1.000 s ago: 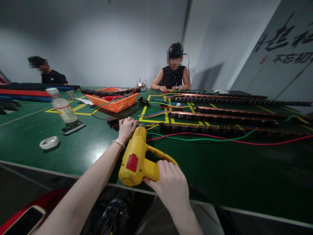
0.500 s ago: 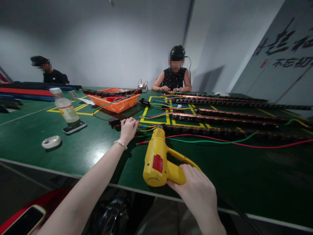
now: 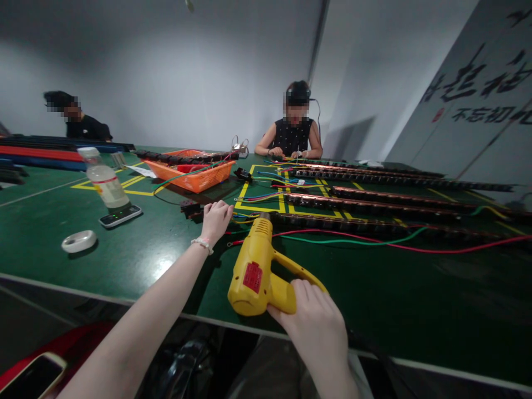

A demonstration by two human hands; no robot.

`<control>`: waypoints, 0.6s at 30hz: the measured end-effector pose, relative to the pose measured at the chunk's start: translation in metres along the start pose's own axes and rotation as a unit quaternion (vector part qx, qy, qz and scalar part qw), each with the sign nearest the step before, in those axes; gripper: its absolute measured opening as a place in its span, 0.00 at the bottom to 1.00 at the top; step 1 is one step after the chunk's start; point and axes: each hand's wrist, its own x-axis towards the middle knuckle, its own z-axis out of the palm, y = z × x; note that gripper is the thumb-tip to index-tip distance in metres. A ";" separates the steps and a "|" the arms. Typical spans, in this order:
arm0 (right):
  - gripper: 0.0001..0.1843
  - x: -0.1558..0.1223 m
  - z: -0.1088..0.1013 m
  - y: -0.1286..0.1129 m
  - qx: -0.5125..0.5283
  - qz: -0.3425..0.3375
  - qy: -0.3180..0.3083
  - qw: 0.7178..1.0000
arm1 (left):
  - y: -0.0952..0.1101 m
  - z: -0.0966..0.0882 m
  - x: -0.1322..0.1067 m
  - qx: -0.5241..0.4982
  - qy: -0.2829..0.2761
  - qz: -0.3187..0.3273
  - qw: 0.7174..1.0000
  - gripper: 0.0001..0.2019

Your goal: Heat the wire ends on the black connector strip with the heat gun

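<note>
In the head view, my right hand is wrapped round the handle of a yellow heat gun. The gun's metal nozzle points away from me, at the near end of a long dark strip with copper edges. My left hand is closed around the thin coloured wires that come from this strip; its fingers hide part of them. A dark connector sticks out to the left of that hand. Red and green leads lie just right of the gun, and one red lead ends in a ring terminal.
More strips lie across the green table. Behind my left hand is an orange basket with a strip across it. At left are a bottle, a phone-like device and a white case. A co-worker sits opposite.
My right hand and the heat gun have shifted a little to the left, the nozzle still by the strip's end. My left hand keeps its place at the wires. The view has turned slightly right.
</note>
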 end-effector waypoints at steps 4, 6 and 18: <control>0.23 0.005 0.004 -0.025 0.016 0.037 0.007 0.999 | 0.000 0.001 0.000 0.005 -0.001 -0.002 1.000 0.19; 0.23 0.008 0.004 -0.035 0.032 0.032 0.010 0.999 | 0.000 0.001 0.001 0.006 -0.006 -0.003 1.000 0.19; 0.27 0.014 0.005 -0.046 0.099 0.017 0.007 0.995 | -0.004 -0.001 0.000 0.003 -0.032 -0.002 0.999 0.20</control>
